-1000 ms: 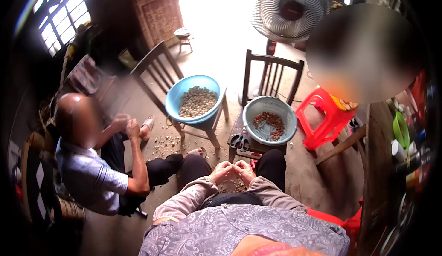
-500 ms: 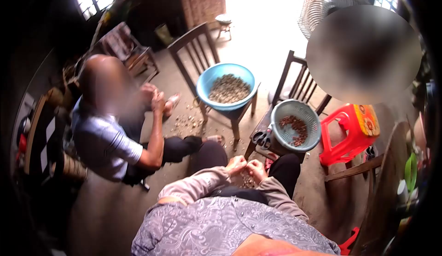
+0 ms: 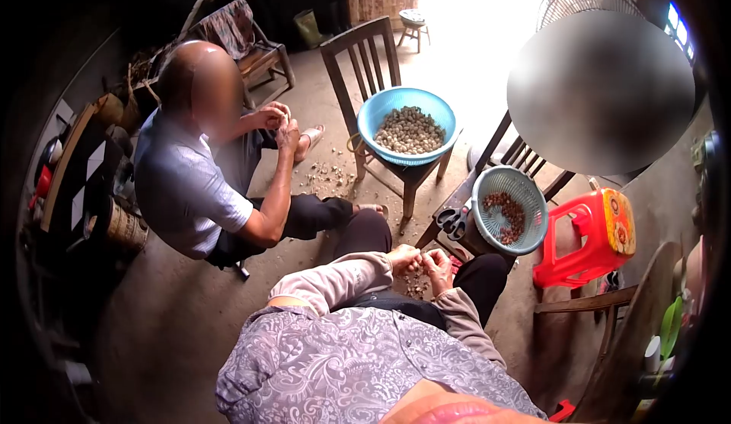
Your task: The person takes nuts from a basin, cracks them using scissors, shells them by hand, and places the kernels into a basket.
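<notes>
Close together above my lap, my left hand (image 3: pixel 403 259) and my right hand (image 3: pixel 438 270) nearly touch, fingertips pinched. Whatever they hold is too small to make out. Below them, shell bits (image 3: pixel 416 283) lie scattered between my knees. Ahead, a blue basin (image 3: pixel 368 123) on a wooden chair holds a heap of tan, nut-like pieces (image 3: pixel 411 131) that look like unshelled peanuts. Nearer my right hand, a grey-green plastic basket (image 3: pixel 536 222) contains reddish-brown kernels (image 3: pixel 504 217).
At left sits a co-worker (image 3: pixel 194 188), both hands (image 3: pixel 282 123) raised and pinched together. Black-handled scissors (image 3: pixel 454 223) lie beside the basket. A red plastic stool (image 3: pixel 567 233) stands to the right. Shell fragments (image 3: pixel 327 179) litter the floor near the co-worker's feet.
The camera's view has shifted, so the basins, chairs and co-worker appear farther right. My hands remain together over my lap, with the right hand's fingers slightly more raised.
</notes>
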Available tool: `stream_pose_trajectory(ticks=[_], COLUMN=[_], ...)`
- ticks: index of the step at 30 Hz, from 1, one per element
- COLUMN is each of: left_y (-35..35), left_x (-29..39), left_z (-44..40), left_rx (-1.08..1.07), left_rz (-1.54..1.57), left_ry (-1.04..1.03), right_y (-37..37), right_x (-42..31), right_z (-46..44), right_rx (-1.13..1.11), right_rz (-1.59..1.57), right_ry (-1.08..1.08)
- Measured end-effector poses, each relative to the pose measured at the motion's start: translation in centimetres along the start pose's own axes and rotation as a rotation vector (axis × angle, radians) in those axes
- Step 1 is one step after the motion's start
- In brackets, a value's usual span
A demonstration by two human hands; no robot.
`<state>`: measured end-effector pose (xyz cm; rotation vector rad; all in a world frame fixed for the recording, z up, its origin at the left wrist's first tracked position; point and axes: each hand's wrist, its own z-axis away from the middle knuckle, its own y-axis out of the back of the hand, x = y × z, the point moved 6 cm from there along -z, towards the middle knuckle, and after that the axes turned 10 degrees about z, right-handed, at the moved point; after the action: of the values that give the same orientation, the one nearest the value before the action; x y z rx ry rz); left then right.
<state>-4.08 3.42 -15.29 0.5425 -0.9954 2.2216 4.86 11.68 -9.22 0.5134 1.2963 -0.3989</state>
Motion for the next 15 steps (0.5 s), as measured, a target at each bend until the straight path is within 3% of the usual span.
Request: stream_pose_trajectory(ticks=[2,4,9,12,13,15], left_y=[-2.1,-2.9,-3.1,-0.8,-0.8,-0.7], left_x=[0.9,0.6,0.7,0.4,1.0,1.5], left_z=[2.3,2.3,2.2,0.5,1.1,1.5], left_rx=[-0.11,-0.264,-0.165,-0.025,0.085,0.096], left_rz=[0.121,0.191,0.379,0.187,0.244,0.247], left_ry=[0.062,0.109,0.085,0.025,0.004,-0.077], right_y=[0.0,-0.5,-0.1,0.8,1.1,1.6], right_x=[-3.2,-4.0,-4.6,-3.1,-3.4,-2.6], right_z=[1.1,1.5,1.5,1.4,1.3,1.0], right_rx=[0.038,-0.004,0.038,0.129,0.172,0.226], right_rz=[0.355,0.374,0.343,0.314,0.338,0.378], right_ry=[0.167,0.206,0.181,0.158,0.164,0.163])
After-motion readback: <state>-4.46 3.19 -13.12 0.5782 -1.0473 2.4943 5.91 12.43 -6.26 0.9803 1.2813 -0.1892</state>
